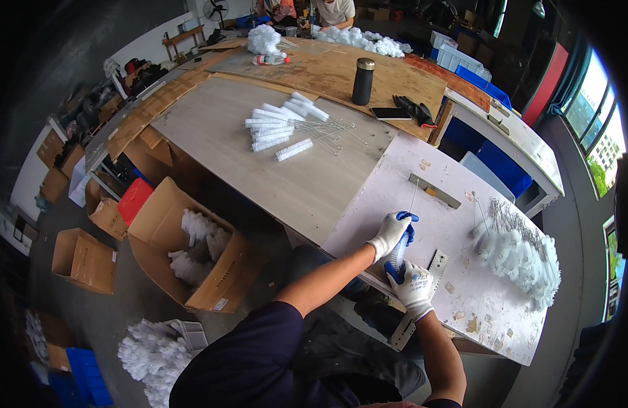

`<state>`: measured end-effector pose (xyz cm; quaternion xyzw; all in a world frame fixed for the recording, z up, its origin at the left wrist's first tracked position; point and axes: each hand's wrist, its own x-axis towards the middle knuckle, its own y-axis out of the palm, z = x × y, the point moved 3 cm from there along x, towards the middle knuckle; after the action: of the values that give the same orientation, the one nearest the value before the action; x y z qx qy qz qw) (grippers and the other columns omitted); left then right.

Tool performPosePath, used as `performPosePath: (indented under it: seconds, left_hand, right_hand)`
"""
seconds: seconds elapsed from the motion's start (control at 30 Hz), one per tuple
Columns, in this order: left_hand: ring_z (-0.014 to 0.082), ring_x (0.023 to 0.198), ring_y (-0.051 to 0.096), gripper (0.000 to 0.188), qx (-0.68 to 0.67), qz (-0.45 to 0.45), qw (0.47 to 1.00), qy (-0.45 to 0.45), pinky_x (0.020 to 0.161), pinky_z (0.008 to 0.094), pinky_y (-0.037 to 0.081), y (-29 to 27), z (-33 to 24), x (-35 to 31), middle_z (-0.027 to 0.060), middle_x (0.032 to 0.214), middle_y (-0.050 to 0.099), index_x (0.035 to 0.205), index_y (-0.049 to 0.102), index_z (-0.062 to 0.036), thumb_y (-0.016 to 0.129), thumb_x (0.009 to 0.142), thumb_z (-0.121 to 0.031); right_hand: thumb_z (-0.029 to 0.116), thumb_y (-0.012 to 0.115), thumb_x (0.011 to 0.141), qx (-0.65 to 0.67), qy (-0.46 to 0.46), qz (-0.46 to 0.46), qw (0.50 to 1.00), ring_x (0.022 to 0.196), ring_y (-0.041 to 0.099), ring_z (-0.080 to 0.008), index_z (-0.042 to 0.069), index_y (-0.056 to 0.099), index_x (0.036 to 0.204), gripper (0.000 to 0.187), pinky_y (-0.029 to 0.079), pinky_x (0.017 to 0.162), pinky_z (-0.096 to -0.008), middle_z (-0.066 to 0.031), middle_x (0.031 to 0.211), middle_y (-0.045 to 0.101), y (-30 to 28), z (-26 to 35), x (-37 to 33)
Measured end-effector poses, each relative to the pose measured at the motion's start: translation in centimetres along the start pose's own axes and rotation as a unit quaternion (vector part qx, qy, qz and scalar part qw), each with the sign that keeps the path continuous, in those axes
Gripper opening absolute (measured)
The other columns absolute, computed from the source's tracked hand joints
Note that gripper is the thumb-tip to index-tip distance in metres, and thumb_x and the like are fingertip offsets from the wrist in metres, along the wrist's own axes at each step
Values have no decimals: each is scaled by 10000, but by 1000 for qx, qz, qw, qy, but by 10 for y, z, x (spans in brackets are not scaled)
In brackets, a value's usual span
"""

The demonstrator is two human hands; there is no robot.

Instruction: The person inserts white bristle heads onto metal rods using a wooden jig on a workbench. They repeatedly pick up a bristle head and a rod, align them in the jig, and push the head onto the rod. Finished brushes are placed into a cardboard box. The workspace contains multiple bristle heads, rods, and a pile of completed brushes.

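Above the near edge of the white tabletop, both my gloved hands are closed on one white bottle brush (398,253). My left hand (390,234), in a white glove with blue fingertips, wraps its upper part, where a thin wire stem points away from me. Lower down, my right hand (412,284), gloved alike, pinches the bristle end. Beside the right hand lies a perforated metal strip (437,264), reaching over the table edge. To the right is a heap of fluffy white brushes (518,255) with wire stems. A flat metal bar (434,190) lies beyond my hands.
Several slimmer white brushes (273,124) lie on the grey board at left. Behind them stand a black bottle (363,81), a phone (391,113) and black gloves (416,109). On the floor at left is a cardboard box (222,275) of brushes. Two people work at the far end.
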<state>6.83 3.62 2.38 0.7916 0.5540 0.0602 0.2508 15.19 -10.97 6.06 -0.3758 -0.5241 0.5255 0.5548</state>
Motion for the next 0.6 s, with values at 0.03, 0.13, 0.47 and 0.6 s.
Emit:
performPosePath:
  seconds: [0.03, 0.13, 0.47, 0.6]
  left_hand:
    - [153, 523, 586, 232, -1, 0, 1000, -1, 473, 311, 498, 0, 0, 0, 74, 667, 630, 1104, 704, -16, 543, 996, -143]
    - [155, 526, 588, 228, -6, -1, 1000, -3, 475, 313, 499, 0, 0, 0, 78, 671, 634, 1100, 704, -15, 544, 997, -140]
    - [155, 531, 596, 224, 5, 2, 1000, 4, 473, 314, 501, 0, -1, -1, 77, 671, 637, 1090, 713, -27, 547, 1000, -145]
    - [154, 533, 600, 223, 8, -1, 1000, 5, 473, 313, 502, -1, -1, -1, 76, 672, 640, 1089, 715, -32, 552, 999, -155]
  right_hand:
    - [496, 743, 836, -4, 1, 4, 1000, 757, 714, -325, 79, 715, 961, 436, 550, 739, -437, -128, 817, 727, 1, 0, 0]
    - [500, 743, 832, -7, -4, 1, 1000, 766, 715, -320, 77, 711, 979, 449, 551, 746, -432, -126, 824, 729, -1, 0, 0]
    - [524, 736, 838, -3, -3, 0, 1000, 761, 707, -308, 113, 696, 936, 424, 540, 736, -436, -104, 810, 715, 3, -2, -1]
    - [515, 739, 835, 0, -6, -6, 1000, 756, 709, -312, 108, 700, 939, 422, 543, 736, -434, -107, 807, 717, 1, -1, 0]
